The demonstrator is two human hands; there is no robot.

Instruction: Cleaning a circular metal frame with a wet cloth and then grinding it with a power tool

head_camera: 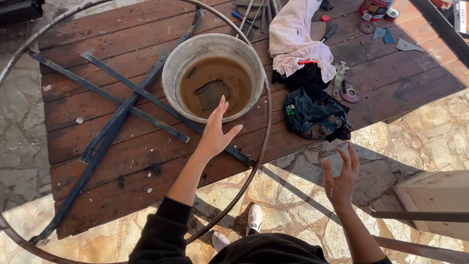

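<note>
Left hand [215,132]: was held open, empty, just beside the bucket [171,73] of muddy water.
Right hand [340,178]: was held open, empty, off the wooden table [97,146].

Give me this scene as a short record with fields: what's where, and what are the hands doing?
Setting: wooden table outdoors on stone paving
Left hand: open, empty, reaching toward the bucket
Right hand: open, empty, raised beside the table
Bucket: pale, holds brown liquid
Metal frame: ring with crossed bars, lying around the bucket
Cloths: pink and dark, heaped right of the bucket
</note>
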